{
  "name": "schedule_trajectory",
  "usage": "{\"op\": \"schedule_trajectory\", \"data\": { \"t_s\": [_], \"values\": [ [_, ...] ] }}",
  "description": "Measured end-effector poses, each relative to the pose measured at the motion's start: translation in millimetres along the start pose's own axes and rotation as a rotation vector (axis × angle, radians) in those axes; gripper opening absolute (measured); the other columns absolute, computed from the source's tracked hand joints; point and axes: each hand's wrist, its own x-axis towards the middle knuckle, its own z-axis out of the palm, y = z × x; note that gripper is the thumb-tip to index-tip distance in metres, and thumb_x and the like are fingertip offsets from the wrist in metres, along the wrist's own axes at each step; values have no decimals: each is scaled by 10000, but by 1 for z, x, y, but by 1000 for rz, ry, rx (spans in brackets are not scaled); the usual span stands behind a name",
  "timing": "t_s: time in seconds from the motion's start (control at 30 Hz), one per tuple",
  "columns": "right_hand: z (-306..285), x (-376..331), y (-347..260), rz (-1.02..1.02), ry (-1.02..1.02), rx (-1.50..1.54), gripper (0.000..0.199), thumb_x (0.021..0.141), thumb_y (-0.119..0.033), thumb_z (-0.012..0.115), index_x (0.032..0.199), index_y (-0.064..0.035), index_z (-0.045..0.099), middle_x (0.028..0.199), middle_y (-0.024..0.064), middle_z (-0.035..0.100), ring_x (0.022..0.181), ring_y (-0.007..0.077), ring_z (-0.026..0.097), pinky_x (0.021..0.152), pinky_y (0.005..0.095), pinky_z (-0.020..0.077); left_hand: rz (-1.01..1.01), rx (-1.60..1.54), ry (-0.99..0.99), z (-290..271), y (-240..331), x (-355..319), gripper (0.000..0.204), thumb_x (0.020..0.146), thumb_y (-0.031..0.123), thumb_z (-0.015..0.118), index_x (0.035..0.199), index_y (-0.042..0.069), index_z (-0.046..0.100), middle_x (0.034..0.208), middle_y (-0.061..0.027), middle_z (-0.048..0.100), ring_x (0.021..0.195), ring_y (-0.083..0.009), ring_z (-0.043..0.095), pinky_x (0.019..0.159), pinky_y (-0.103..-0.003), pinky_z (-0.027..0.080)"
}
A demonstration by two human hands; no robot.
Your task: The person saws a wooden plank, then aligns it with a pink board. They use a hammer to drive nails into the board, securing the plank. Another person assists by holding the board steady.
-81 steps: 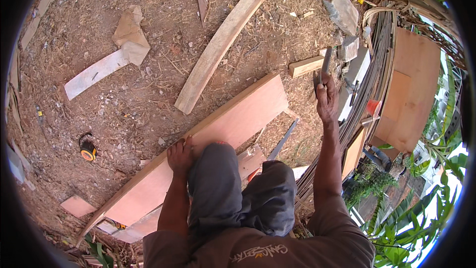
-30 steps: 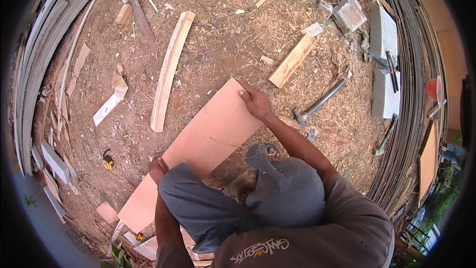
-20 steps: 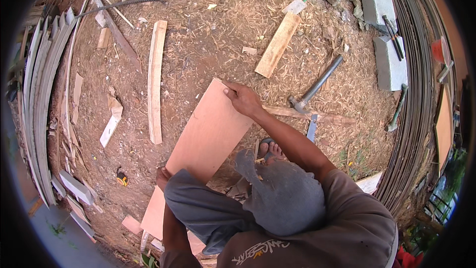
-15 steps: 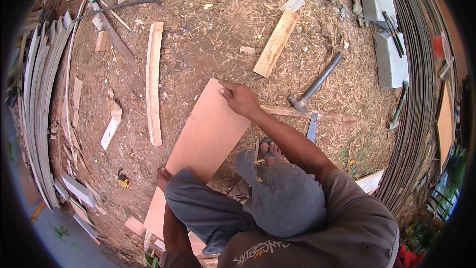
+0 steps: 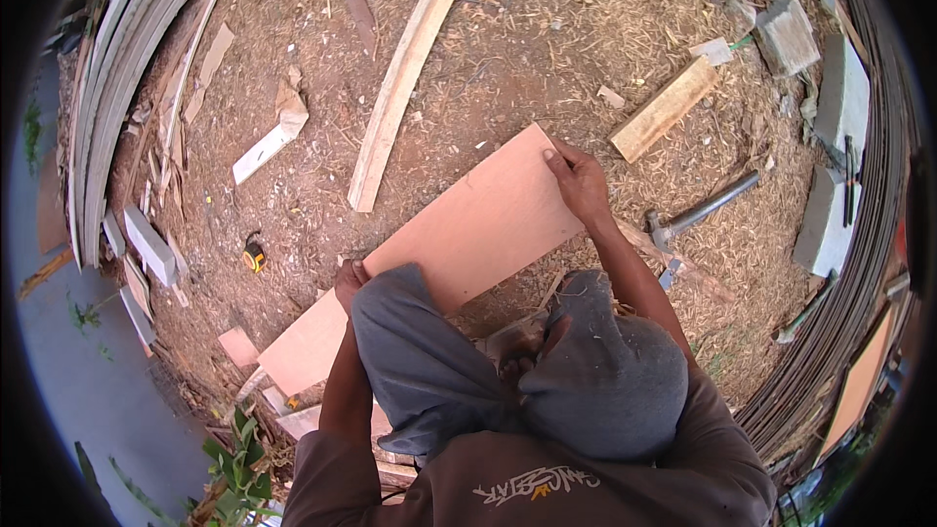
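A long, thin plywood board (image 5: pixel 478 215), pinkish-tan and rectangular, slants across my lap from lower left to upper right. My left hand (image 5: pixel 351 283) is closed on its far long edge, beside my knee; part of those fingers is hidden. At the upper right end, my right hand (image 5: pixel 583 183) grips the board's short edge, thumb on top and the other fingers mostly out of sight beneath. My raised knees lie against the near side. Just right of my right forearm, a hammer (image 5: pixel 708 207) rests on the ground near a partly covered saw blade (image 5: pixel 670 273).
A pale wooden strip (image 5: pixel 408 88) lies beyond the board, and a short plank (image 5: pixel 666 109) sits farther right. At left is a yellow-black tape measure (image 5: pixel 254 254). Concrete blocks (image 5: pixel 825 220) and stacked long sheets (image 5: pixel 874 263) border the right; grey slats (image 5: pixel 127 88) stand left.
My view has turned, so the ground and its objects appear rotated clockwise and shifted. The board slants more sideways in the picture, its upper end farther right. Both hands keep their hold.
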Motion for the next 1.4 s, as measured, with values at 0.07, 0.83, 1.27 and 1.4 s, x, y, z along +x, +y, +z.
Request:
{"op": "schedule_trajectory", "data": {
  "t_s": [0.07,0.83,1.27,1.4],
  "values": [
    [2,0,-2,-15,-38,202,377,1021,-239,638,1320,-9,659,1120,76,740,980,106,643,877,268,507,-52,79,-2,4,-5,-3,397,1079,354,386,933,29,562,815,-243,599,785,-460,576,778,-562,454],
    [18,0,-39,191,52,-156,337,1022,-225,638,1276,-8,680,1119,20,649,1045,119,574,965,289,432,70,-104,7,7,-15,8,378,1053,337,441,943,64,679,836,-108,641,805,-297,614,805,-421,423],
    [-35,-10,-25,199,156,-210,373,1032,-259,630,1326,-29,639,1076,34,699,963,124,627,841,278,502,71,-218,44,5,-11,9,390,1074,333,430,1042,58,704,901,-97,688,842,-274,622,894,-413,419],
    [-124,-33,3,56,340,-880,252,980,-122,584,1221,-108,654,1032,37,671,892,214,657,738,337,522,-134,-670,7,-19,-5,32,402,1089,313,451,1255,16,666,891,-72,667,878,-200,632,871,-369,467]
  ]
}}
